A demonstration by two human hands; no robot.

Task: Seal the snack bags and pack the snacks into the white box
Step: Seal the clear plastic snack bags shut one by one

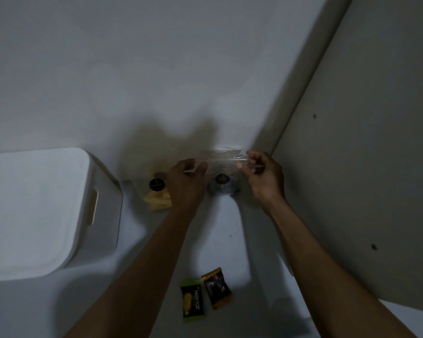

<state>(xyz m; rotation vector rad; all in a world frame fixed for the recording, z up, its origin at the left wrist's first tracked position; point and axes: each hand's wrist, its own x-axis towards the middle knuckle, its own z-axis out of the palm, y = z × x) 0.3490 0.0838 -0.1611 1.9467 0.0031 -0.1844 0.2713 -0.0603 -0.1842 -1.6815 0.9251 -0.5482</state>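
At the frame's centre, the left hand (187, 178) and right hand (260, 173) pinch the top edge of a clear snack bag (224, 167) between them. The white box (42, 211) sits at left on the counter (156, 93), and two wrapped snacks (205, 292) lie lower centre.

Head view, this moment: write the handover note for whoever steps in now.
Left hand and right hand each pinch an end of the clear snack bag by its top strip, held above the table; sealing looks under way.
Second clear bag with yellow snacks lies beside the white box.
Green packet and brown packet lie nearer the person.
Nothing visibly packed yet.
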